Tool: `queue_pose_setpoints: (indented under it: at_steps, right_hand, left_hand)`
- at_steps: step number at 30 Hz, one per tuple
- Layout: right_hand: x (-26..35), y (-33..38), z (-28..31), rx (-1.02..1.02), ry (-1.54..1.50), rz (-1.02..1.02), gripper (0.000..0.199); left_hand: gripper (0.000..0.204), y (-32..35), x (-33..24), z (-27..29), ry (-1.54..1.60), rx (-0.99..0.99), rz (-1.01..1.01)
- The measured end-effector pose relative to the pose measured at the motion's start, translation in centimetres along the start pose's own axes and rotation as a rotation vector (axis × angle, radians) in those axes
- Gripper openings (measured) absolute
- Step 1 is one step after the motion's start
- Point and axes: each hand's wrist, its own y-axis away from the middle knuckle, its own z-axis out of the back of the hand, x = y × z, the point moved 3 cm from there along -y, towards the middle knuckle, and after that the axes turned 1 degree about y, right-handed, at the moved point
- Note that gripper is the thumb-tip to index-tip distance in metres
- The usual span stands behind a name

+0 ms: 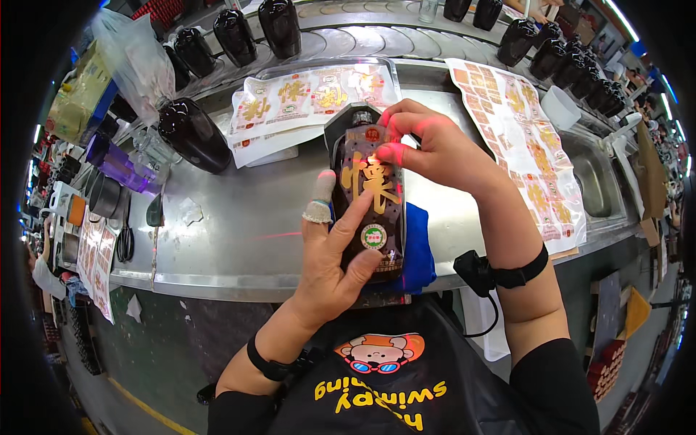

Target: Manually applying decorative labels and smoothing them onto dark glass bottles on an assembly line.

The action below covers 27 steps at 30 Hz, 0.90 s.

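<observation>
A dark, flat-sided glass bottle (388,210) lies tilted in front of me, its neck pointing away. A clear decal (373,192) with large gold lettering and a round green-and-white emblem covers its front. My left hand (326,264) holds the lower left of the bottle. Its index finger presses on the decal, the thumb lies low on the front, and one finger in a white wrap rests along the left side. My right hand (428,141) pinches the decal's upper right edge near the shoulder. Behind the neck is a dark angular support (335,130); a blue cloth (418,250) lies right of the bottle.
Printed decal sheets (290,109) lie at the far left, more sheets (540,170) at the right. Another dark bottle (192,134) leans at the left, near a purple tool (116,163). Several dark bottles line the far conveyor (362,43). A white bowl (560,107) stands by the sink (598,181).
</observation>
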Motion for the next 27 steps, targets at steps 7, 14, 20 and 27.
queue_pose_setpoints:
  at_steps: [7,14,20,27]
  right_hand:
    - [-0.6,-0.2,0.1,-0.008,-0.003,0.045,0.024]
    - [-0.1,-0.2,0.1,-0.006,0.002,0.037,0.025]
    - [-0.3,-0.1,0.0,-0.014,-0.051,0.046,0.027]
    - [-0.3,-0.1,0.0,-0.026,-0.022,0.071,0.025]
  left_hand:
    - [0.056,-0.2,-0.1,-0.2,-0.069,0.012,0.026]
    - [0.058,-0.3,-0.3,0.0,-0.044,0.013,0.021]
    - [0.056,-0.1,-0.2,0.2,-0.006,0.007,0.031]
    - [0.046,-1.9,0.7,1.3,-0.052,-0.041,0.027]
